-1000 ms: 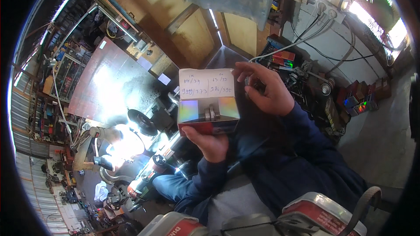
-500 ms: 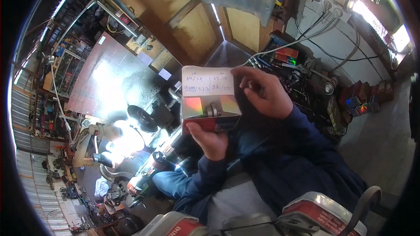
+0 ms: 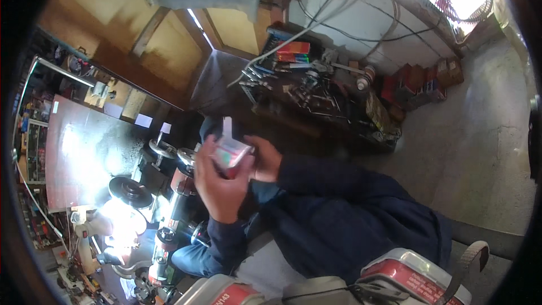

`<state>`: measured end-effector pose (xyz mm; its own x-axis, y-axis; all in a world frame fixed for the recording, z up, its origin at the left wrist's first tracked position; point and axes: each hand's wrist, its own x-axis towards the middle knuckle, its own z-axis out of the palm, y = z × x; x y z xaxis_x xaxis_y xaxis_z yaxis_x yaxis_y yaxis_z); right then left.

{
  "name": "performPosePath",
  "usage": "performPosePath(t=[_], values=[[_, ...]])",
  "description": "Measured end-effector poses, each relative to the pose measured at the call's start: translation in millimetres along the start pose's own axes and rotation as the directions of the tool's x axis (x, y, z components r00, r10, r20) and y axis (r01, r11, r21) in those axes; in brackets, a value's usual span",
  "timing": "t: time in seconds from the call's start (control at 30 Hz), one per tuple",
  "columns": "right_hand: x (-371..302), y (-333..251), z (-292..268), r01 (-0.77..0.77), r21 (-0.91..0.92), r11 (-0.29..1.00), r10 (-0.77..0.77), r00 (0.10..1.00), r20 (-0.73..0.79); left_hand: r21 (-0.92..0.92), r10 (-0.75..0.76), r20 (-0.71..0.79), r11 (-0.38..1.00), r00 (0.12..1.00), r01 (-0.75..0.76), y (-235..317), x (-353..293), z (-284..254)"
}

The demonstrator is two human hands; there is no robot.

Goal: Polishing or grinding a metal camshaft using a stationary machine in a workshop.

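A small red and white cardboard box (image 3: pixel 231 155) is between my two hands, blurred by motion. My left hand (image 3: pixel 222 191) wraps around its near and left sides, with the thumb along the right. From the right, my right hand (image 3: pixel 265 161) closes on the box's other side, its fingers partly hidden. A narrow pale flap (image 3: pixel 227 128) sticks up at the far end of the box. What lies inside the box cannot be seen at this angle.
To the left, a machine with a black disc (image 3: pixel 130 192) stands by a glaring work lamp (image 3: pixel 121 223) and a reddish sheet panel (image 3: pixel 84 158). Hand tools (image 3: pixel 307 93) lie in a heap ahead on the right. Small boxes (image 3: pixel 415 85) line the wall beyond.
My view has swung to the right. The box, earlier open with its written flap facing me and a metal part inside, is now turned and tilted. My right hand has come onto it.
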<state>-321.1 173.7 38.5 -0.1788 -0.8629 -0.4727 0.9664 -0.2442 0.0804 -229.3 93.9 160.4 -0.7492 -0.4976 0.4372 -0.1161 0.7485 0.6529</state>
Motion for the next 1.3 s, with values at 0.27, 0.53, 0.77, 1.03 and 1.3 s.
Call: performPosePath(t=[0.27,0.53,0.77,1.03,1.3], values=[[-25.9,-69.9,-3.2,0.149,-0.485,0.862,0.034,0.937,0.349,-0.872,-0.573,-0.177,0.468,0.801,0.142,-26.0,23.2,21.0],[-50.6,-88.3,-1.2,0.586,-0.618,0.525,-0.584,0.775,0.239,-0.598,-0.078,0.151,0.786,0.985,0.154,-33.1,21.9,73.9],[-149.7,-224.4,-77.2,0.602,-0.797,-0.051,-0.894,-0.384,-0.233,-0.543,-0.052,0.482,0.765,0.875,0.345,-66.2,-1.0,46.7],[-138.6,-204.0,-85.6,0.793,-0.592,0.144,-0.667,-0.364,-0.65,-0.434,-0.174,0.613,0.741,0.77,0.513,-65.6,-40.1,61.9],[32.2,-230.6,-120.7,0.355,-0.891,-0.282,-0.959,-0.078,0.273,-0.247,-0.143,0.692,0.874,0.707,0.418,-63.0,-61.5,57.5]])
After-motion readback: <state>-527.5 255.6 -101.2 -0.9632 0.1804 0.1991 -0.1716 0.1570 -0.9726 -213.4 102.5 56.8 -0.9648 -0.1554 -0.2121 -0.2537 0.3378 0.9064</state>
